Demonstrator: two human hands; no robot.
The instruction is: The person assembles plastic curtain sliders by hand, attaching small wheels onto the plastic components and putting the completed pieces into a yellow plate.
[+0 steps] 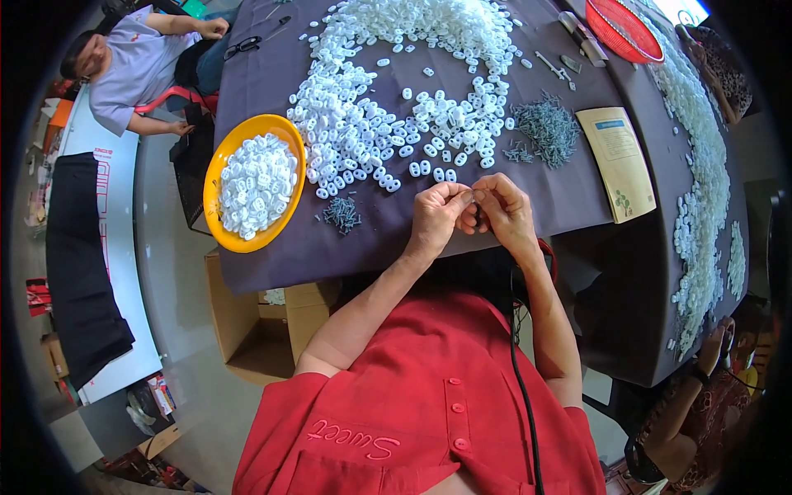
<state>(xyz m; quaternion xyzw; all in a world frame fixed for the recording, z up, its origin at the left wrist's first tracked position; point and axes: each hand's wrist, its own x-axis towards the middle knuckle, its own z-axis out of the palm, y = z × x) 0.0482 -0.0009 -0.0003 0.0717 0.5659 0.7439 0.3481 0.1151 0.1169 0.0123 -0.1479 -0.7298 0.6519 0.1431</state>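
Note:
My left hand (439,213) and my right hand (505,213) meet at the table's near edge, thumbs and fingertips pinched together. Whatever lies between the fingertips is too small and covered to name; something dark shows under the right fingers. Just beyond them spreads a large heap of small white plastic pieces with two holes each (355,124). To the left of my hands is a small pile of thin grey screw-like pieces (341,214). A bigger pile of the same grey pieces (546,130) sits to the right, past my right hand.
An orange-yellow bowl (216,186) full of white pieces stands at the left edge. On the right lie a tan booklet (615,161) and a red basket (624,31). An open cardboard box (309,318) is below the table. Other people sit at left and right.

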